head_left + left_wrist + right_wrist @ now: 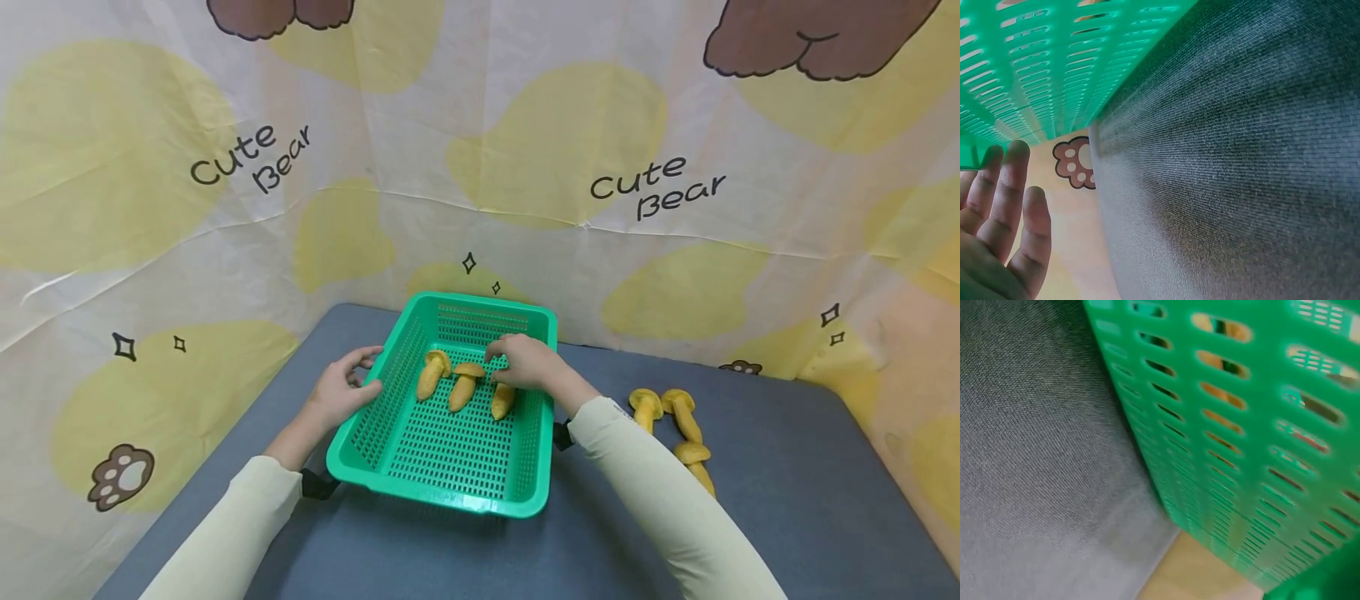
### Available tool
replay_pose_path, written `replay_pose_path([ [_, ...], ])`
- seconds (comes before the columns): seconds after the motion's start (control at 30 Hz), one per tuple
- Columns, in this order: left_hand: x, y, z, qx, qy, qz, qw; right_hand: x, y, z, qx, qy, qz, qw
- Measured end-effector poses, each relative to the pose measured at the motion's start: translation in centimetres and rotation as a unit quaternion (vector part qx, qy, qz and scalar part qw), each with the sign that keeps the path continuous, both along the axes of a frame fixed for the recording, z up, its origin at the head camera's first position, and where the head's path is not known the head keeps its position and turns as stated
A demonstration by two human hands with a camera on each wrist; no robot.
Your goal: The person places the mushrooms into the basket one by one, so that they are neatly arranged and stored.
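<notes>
Behind everything you have a printed backdrop cloth, and in front of it the grey table. Your green basket stands on that table, between your forearms.

Your left hand is at the basket's left rim, fingers loosely spread and grasping nothing. Your right hand reaches over the right side into the basket, its thumb and finger bent and parted; it hides the upper end of one mushroom, so I cannot tell whether you have hold of it.

Smallest are the yellow mushrooms. Inside the basket you have a left mushroom, a middle mushroom and a right mushroom under your hand, side by side in a row. Three loose mushrooms lie on the table to the right, partly behind your sleeve. With three in and three out, I judge you about halfway: the row is laid, and the loose ones appear to be what remains.
</notes>
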State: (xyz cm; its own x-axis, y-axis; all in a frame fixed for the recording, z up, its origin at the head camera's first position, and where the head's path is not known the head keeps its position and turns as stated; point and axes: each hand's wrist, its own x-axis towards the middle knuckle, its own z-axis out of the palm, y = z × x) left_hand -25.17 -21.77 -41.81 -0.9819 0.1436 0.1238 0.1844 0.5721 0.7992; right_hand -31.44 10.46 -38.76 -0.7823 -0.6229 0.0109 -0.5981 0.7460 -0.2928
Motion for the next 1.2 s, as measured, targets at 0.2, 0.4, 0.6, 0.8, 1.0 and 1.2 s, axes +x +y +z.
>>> replay_pose_path([
  [0.2,0.0,0.1,0.0,0.0,0.001,0.0,1.0,0.8,1.2,1.1,-0.026,0.006,0.004,0.9996],
  [0.4,0.0,-0.1,0.1,-0.005,0.005,0.0,1.0,1.7,2.4,2.2,-0.037,0.033,-0.023,0.9985],
  [0.6,0.2,-0.1,0.1,-0.002,0.003,-0.003,1.0,3.0,4.1,2.8,-0.047,0.063,-0.041,0.996],
  [0.8,0.3,0.0,0.1,0.003,0.005,-0.005,1.0,4.2,5.6,3.1,-0.048,0.086,-0.04,0.9943],
  [1.0,0.0,0.0,0.0,-0.008,0.013,-0.005,0.9999,5.2,7.2,3.2,-0.053,0.106,-0.041,0.9921],
  [1.2,0.1,0.0,-0.1,-0.014,0.009,-0.003,0.9999,6.3,8.5,3.4,-0.05,0.113,-0.047,0.9912],
])
